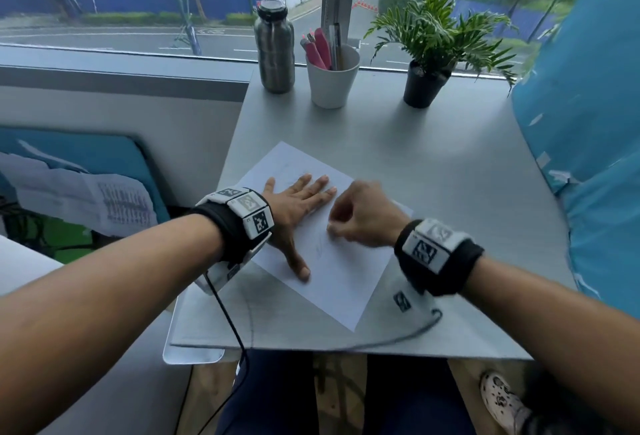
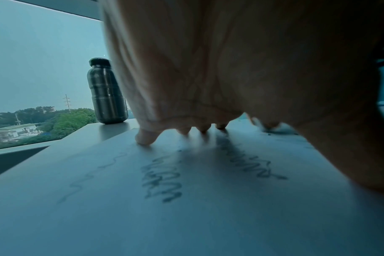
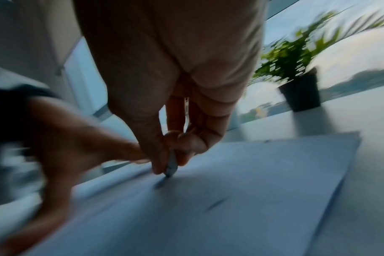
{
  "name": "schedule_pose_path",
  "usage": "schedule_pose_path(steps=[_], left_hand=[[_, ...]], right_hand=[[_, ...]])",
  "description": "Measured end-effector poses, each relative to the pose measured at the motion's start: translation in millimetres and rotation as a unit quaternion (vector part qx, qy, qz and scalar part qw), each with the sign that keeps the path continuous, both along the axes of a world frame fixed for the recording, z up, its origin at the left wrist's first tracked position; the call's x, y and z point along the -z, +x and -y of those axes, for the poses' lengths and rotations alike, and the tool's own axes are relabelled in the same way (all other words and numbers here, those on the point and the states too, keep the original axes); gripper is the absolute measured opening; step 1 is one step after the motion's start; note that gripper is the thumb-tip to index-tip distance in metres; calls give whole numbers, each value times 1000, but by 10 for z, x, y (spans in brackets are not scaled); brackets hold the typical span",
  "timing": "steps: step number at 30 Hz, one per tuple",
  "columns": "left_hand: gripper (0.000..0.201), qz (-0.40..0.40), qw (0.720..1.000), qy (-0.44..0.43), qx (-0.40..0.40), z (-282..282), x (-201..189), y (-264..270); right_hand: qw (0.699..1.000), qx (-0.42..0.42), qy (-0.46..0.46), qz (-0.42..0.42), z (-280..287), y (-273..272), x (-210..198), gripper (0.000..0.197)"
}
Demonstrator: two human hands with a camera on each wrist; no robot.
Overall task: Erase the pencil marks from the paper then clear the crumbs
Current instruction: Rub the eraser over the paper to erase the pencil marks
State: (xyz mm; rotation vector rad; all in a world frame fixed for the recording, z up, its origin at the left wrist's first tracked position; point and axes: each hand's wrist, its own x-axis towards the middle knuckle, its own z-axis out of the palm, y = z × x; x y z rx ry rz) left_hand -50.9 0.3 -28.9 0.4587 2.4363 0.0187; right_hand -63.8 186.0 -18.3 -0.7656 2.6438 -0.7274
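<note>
A white sheet of paper (image 1: 332, 272) lies tilted on the grey table (image 1: 433, 164). My left hand (image 1: 294, 206) presses flat on it, fingers spread straight, thumb toward me. Wavy pencil marks (image 2: 162, 178) run under that palm in the left wrist view, above the paper (image 2: 186, 216). My right hand (image 1: 360, 216) is curled just right of the left one and pinches a small eraser (image 3: 171, 166) between thumb and fingers, its tip touching the paper (image 3: 263, 181) on a dark mark (image 3: 161, 182). The right wrist view is blurred by motion. A few dark crumbs (image 2: 272, 134) lie near my fingertips.
At the table's far edge by the window stand a steel bottle (image 1: 274, 48), a white cup of pens (image 1: 332, 78) and a potted plant (image 1: 427, 53). A blue cushion (image 1: 595, 143) borders the right side. Papers (image 1: 83, 199) lie on a seat to the left.
</note>
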Motion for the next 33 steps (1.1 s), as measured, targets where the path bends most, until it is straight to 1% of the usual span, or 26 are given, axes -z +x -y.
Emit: schedule_pose_path(steps=[1,2,3,6,8,9,12,13,14,17,18,19,20,22,23,24,26,28,29,31,33], left_hand=[[157,-1,1000,-3,3,2,15,-6],[158,-3,1000,-5,6,6,20,-14],[158,-3,1000,-6,6,12,15,-25],[158,0,1000,-2,5,13,8,-24],[158,1,1000,-1,3,11,9,-18],[159,-1,1000,-3,6,10,13,-23],[159,-4,1000,-10,18,8,35,-25],[158,-2,1000,-11,19,12,30,-25],[158,1,1000,-12,19,13,21,-25],[158,1,1000,-4,15,14,6,-34],[158,0,1000,0,12,14,6,-26],[158,-2,1000,0,11,15,12,-27],[158,-4,1000,0,11,16,21,-32],[160,-6,1000,0,12,24,45,-32],[160,-6,1000,-1,13,28,45,-39],[160,-5,1000,-1,13,28,39,-40],[160,-4,1000,-1,10,23,22,-34],[159,-7,1000,1,9,21,21,-33],[159,-6,1000,2,8,16,29,-30],[160,-7,1000,1,8,11,47,-33],[160,-7,1000,-2,8,13,53,-31]], right_hand=[[999,-38,8,21,16,136,-6,6],[998,-55,13,39,19,159,-18,6],[998,-51,13,44,18,80,-44,5],[999,45,-8,3,-34,-323,-54,9],[997,69,-22,-13,-26,-335,-25,8],[998,56,-27,-2,1,-213,-11,6],[997,-37,-8,60,41,237,-9,4],[996,-55,5,76,32,224,-36,4],[996,-53,12,73,14,110,-51,5],[998,50,-2,22,-90,-382,-70,11],[997,71,-7,11,-101,-443,-59,11],[997,74,-9,8,-83,-414,-34,10],[998,60,-7,13,-51,-304,-18,9],[999,-1,6,37,12,27,-10,6],[998,-23,12,53,23,117,-25,6],[997,-28,15,65,23,103,-43,5],[998,20,4,55,-8,-147,-59,9],[996,85,-9,17,-57,-391,-50,11],[995,97,-13,1,-60,-412,-32,10],[996,83,-19,3,-5,-224,3,8],[999,18,-5,32,64,96,2,3]])
